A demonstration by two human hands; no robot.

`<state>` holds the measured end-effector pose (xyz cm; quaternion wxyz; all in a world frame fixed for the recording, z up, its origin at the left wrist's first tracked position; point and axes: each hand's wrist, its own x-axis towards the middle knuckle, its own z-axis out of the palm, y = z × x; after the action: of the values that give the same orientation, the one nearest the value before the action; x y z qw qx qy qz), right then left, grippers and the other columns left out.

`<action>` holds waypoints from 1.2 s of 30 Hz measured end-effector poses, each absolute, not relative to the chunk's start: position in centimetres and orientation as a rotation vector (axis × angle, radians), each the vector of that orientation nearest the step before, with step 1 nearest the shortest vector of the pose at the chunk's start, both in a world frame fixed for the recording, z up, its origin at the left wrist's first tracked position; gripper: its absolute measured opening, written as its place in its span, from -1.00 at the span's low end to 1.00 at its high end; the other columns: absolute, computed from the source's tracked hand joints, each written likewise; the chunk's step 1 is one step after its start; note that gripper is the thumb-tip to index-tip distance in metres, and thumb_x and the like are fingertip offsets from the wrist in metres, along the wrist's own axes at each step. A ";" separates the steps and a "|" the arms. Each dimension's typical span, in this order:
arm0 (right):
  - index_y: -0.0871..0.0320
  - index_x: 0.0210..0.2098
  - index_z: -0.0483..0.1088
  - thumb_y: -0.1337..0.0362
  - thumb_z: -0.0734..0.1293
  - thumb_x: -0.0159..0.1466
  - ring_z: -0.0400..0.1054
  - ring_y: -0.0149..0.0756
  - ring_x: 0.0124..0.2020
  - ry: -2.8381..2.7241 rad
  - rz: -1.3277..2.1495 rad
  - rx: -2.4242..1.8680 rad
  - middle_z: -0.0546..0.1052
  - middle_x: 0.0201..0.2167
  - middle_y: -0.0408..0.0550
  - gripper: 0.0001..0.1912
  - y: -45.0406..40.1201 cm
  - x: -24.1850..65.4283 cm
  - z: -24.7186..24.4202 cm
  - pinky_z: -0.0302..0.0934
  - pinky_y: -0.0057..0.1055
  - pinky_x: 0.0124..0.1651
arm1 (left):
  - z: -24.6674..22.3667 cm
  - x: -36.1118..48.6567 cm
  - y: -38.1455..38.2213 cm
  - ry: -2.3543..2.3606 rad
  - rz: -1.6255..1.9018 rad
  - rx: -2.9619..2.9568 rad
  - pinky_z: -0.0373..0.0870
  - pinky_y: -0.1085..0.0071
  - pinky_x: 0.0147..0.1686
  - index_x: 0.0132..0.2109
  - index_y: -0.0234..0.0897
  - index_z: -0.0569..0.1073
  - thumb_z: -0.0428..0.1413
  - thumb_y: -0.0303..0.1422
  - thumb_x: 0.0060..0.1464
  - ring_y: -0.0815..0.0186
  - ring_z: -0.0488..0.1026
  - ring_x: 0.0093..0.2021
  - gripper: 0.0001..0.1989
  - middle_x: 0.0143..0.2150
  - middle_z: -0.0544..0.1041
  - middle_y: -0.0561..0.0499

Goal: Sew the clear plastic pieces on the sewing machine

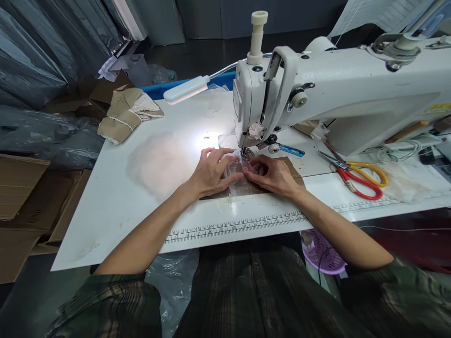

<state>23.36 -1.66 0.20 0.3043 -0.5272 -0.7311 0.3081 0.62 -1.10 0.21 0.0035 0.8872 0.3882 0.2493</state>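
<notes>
Under the needle area of a white sewing machine [246, 101] lies a small clear plastic piece [237, 176] over a brown sheet [294, 172]. My left hand [213, 172] rests on the left side of the clear piece, its fingers spread and the thumb pointing right. On the right side, my right hand [273, 176] has thumb and fingers closed at the edge of the clear piece, close to the presser foot. The two thumbs nearly meet in front of the needle. The tips of some right fingers are hidden.
Red-and-yellow-handled scissors [362, 180] and blue snips [291, 149] lie right of the needle. A tied brown bundle [121, 117] sits at the back left. A lamp [186, 90] hangs over the white table [116, 206]. A purple basket [324, 256] stands below.
</notes>
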 end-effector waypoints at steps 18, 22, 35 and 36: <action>0.15 -0.10 0.55 0.22 0.29 0.26 0.41 -0.29 -0.34 -2.267 0.892 -1.090 0.59 -0.30 -0.03 -0.71 -0.9 24.7 1.0 0.23 -0.35 -0.30 | -0.6 0.2 -0.1 0.800 0.668 2.629 0.12 -0.12 0.34 -0.15 -0.17 0.53 0.07 -0.32 0.29 0.27 0.55 0.00 -0.86 -0.01 0.60 -0.02; 0.17 -0.07 0.56 0.21 0.27 0.28 0.31 -0.35 -0.48 -2.342 0.838 -1.171 0.53 -0.44 -0.10 -0.68 0.7 25.6 1.6 0.11 -0.39 -0.40 | 0.0 0.2 -0.4 0.838 0.629 2.762 0.04 -0.16 0.36 -0.13 -0.17 0.55 0.04 -0.30 0.34 0.29 0.55 -0.01 -0.81 -0.01 0.59 -0.01; 0.03 0.19 0.42 0.17 0.19 0.37 0.35 -0.07 -0.07 -2.574 0.354 -0.903 0.48 0.00 0.10 -0.56 0.3 25.2 -0.8 0.30 -0.22 -0.22 | 0.6 1.2 -1.1 0.712 0.528 3.158 0.39 0.14 0.06 -0.30 -0.20 0.46 0.00 -0.46 0.31 0.32 0.52 -0.22 -0.78 -0.14 0.63 0.05; 0.03 0.19 0.42 0.16 0.18 0.38 0.34 -0.05 -0.07 -2.584 0.353 -0.922 0.47 0.00 0.11 -0.56 0.2 25.0 -0.6 0.30 -0.20 -0.24 | 0.6 1.1 -1.1 0.710 0.499 3.162 0.41 0.17 0.02 -0.30 -0.20 0.47 -0.01 -0.47 0.32 0.33 0.52 -0.24 -0.77 -0.16 0.63 0.04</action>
<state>25.01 0.18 -0.64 0.1866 -0.3274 -0.9178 0.1253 1.14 -1.06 0.62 -0.0686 0.9621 0.2159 0.1518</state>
